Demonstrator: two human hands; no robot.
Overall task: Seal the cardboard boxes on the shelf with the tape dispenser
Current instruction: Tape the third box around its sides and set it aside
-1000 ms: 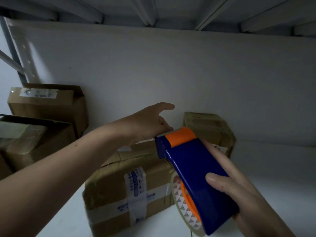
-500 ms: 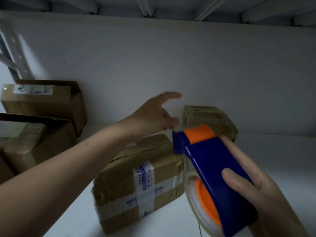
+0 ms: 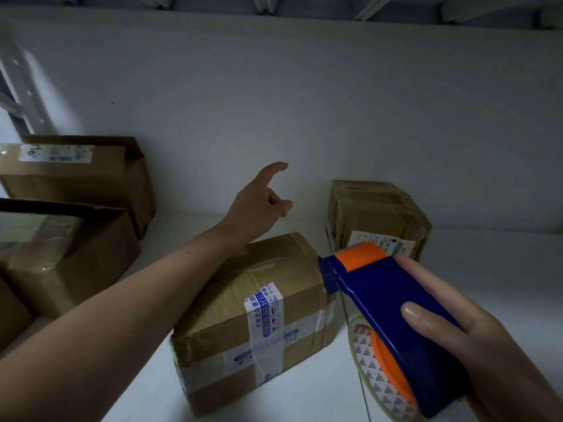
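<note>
My right hand [image 3: 475, 345] grips a blue and orange tape dispenser [image 3: 387, 312] at the lower right, its tape roll hanging below. The dispenser's nose sits by the right top edge of a taped cardboard box [image 3: 259, 318] in the middle of the white shelf [image 3: 487, 269]. My left hand [image 3: 259, 205] reaches over that box toward the back, holding nothing, index finger extended and the other fingers loosely curled. Behind the dispenser stands a smaller taped box [image 3: 374, 214] with a white label.
Two larger cardboard boxes [image 3: 82, 175] [image 3: 61, 254] sit at the left, the nearer one with an open flap. A white back wall closes the shelf, and a shelf deck with ribs runs overhead. A metal upright stands at the far left.
My left hand has lifted off the middle box and reached farther back. The dispenser has shifted right along the box's edge, and the view has moved closer.
</note>
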